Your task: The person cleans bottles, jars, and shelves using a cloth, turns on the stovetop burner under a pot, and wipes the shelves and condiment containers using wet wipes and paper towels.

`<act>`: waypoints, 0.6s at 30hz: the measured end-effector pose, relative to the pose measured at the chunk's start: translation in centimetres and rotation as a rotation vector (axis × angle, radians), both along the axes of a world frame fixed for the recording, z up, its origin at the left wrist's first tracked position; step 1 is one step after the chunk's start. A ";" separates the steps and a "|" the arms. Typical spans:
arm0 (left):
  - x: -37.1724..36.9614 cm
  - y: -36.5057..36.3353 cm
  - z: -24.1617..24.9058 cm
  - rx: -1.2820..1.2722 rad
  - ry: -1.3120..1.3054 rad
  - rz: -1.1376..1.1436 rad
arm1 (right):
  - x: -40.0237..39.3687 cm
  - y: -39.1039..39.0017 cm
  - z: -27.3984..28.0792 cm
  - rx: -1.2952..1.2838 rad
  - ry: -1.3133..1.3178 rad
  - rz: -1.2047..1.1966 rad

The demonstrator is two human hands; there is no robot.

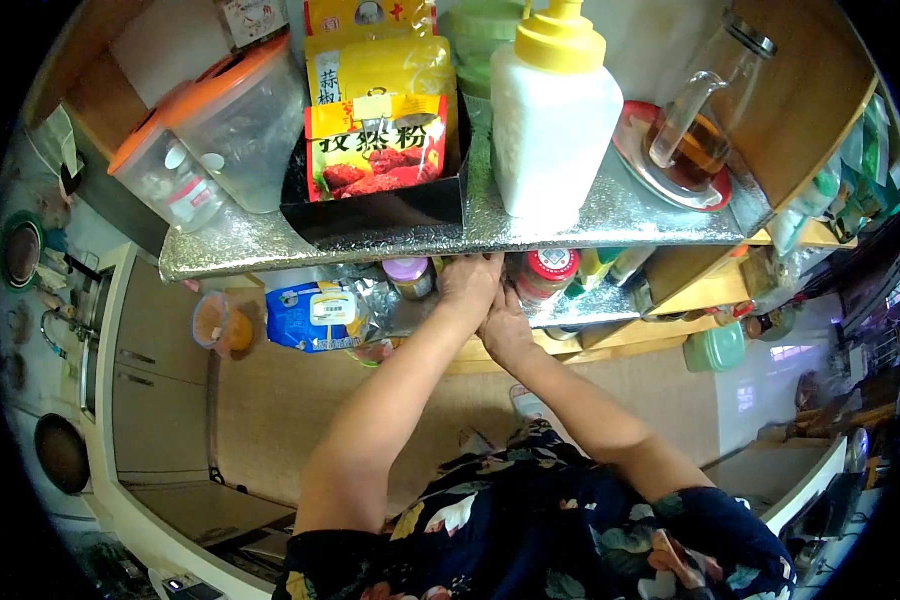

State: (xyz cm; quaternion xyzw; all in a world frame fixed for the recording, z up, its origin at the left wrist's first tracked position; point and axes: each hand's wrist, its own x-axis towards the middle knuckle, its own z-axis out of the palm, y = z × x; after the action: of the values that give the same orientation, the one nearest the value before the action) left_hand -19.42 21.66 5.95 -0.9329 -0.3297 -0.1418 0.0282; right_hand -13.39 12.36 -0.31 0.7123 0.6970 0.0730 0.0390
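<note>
Both hands reach into the lower shelf (595,304), under the front edge of the foil-covered upper shelf (240,245). My left hand (470,283) is beside a jar with a purple lid (408,272), its fingers mostly hidden. Close against it, my right hand (506,325) is left of a jar with a red lid (548,272); its fingertips go out of sight between the jars. Whatever either hand holds is hidden. A blue and white packet (315,318) hangs over the shelf edge on the left.
Above stand a black box (375,220) of spice packets, a white bottle with a yellow top (550,130), clear orange-lidded containers (240,120) and a glass pitcher (695,130) on a red-rimmed plate (642,160). A green container (715,348) sits low right; an orange container (222,325) is lower left.
</note>
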 end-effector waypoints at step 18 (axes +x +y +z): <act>-7.9 -6.1 3.7 -0.329 -0.165 -0.039 | 2.8 -4.8 0.1 0.294 0.445 0.012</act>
State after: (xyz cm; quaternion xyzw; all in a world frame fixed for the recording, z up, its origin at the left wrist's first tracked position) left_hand -27.34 15.57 9.67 -0.9163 -0.3316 -0.1626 -0.1546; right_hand -10.61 7.59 -0.20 0.7046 0.6745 0.0152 -0.2198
